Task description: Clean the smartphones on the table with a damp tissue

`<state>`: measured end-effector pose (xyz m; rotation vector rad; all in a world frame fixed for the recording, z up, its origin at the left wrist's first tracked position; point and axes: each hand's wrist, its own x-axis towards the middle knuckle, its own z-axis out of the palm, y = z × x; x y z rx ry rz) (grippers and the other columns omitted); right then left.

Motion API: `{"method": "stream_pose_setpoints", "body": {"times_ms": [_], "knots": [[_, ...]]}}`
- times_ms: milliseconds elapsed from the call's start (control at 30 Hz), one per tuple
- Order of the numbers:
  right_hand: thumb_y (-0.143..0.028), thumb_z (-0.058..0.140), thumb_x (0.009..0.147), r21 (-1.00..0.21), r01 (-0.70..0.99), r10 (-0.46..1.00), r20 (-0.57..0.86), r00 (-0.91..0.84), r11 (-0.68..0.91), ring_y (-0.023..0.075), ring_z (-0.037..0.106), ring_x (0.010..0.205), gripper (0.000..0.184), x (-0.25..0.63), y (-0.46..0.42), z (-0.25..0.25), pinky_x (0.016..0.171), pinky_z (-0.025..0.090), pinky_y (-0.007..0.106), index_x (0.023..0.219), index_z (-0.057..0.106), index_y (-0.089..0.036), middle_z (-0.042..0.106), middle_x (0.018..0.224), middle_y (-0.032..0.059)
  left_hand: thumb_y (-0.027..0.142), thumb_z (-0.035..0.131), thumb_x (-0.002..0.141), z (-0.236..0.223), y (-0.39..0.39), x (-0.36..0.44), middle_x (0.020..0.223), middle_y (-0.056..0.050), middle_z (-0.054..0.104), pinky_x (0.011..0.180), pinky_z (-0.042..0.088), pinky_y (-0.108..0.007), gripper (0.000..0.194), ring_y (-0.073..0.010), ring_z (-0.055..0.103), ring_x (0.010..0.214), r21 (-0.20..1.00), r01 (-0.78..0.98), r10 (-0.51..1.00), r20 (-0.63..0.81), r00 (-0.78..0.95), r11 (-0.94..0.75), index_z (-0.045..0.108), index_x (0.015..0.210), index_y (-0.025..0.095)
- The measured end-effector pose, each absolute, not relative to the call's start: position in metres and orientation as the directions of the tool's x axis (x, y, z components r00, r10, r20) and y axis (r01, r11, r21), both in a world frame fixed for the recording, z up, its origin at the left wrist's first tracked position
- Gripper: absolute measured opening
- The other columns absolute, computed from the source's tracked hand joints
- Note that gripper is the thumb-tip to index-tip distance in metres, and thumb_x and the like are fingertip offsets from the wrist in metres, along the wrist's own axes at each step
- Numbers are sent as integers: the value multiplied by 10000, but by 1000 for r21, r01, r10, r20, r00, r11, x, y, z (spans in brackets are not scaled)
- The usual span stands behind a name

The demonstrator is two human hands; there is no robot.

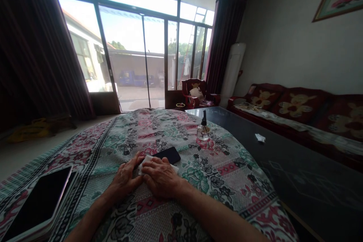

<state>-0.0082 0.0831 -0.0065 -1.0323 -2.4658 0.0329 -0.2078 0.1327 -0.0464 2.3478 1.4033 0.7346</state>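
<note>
White tissue [159, 165] lies bunched under both hands near the near edge of a floral cloth cover [195, 193], its far side just touching the near end of a black smartphone [170, 155]. The right hand [160, 177] sits on top of the tissue, fingers closed together and bent, pressing it down. The left hand [124, 180] lies just beside it, with fingers curled and their tips on the tissue's left edge. The two hands touch.

Taking the hands as centre, the smartphone lies at 12 o'clock, and a glass bottle with a black nozzle [203, 129] stands upright on the cover at 1 o'clock. A dark tablet [38, 204] lies at 8 o'clock, near the cover's edge. At 3 o'clock spreads a dark glass-topped table [283, 185], holding a small scrap of white paper [260, 137]. Beyond it, a red sofa [300, 107] runs along the wall at 2 o'clock, and a red armchair [193, 92] stands before glass doors [127, 45] at 12 o'clock.
</note>
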Motion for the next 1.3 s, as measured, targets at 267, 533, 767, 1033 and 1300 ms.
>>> {"method": "stream_pose_setpoints", "body": {"times_ms": [267,533,767,1033,1300], "knots": [[-282,427,957,-202,811,790,443,-425,550,219,502,1069,215,0,78,-12,897,362,373,1012,623,-211,642,1146,36,467,571,755,-38,130,-206,1352,-102,578,1082,315,-465,856,-305,512,1255,561,690,889,252,383,-457,234,1485,175],[-209,467,898,-232,933,894,420,-158,274,214,518,1049,221,36,94,-11,924,369,329,1005,661,-209,656,1097,56,456,546,761,-31,125,-203,1369,-102,562,1092,302,-467,833,-307,483,1283,561,705,900,233,369,-434,248,1481,160],[-308,370,960,-209,942,918,353,-179,264,264,398,1289,393,36,93,-14,1050,287,416,1278,554,-169,519,1379,109,426,577,748,-32,124,-202,1356,-106,578,1088,317,-491,771,-322,493,1278,544,722,904,258,342,-428,351,1441,176],[-385,346,972,-215,895,900,293,-322,390,294,311,1364,490,23,95,-16,1107,211,489,1375,455,-130,404,1476,139,428,592,732,-32,124,-200,1345,-141,583,1089,325,-490,818,-319,484,1291,551,721,908,265,326,-419,331,1448,132],[-339,420,953,-171,787,779,372,-505,592,265,378,1306,402,-8,93,-13,1059,302,451,1310,478,-162,485,1395,114,465,577,742,-40,128,-203,1434,-143,491,1101,310,-494,752,-327,445,1323,546,723,906,270,326,-423,409,1400,143]]}}
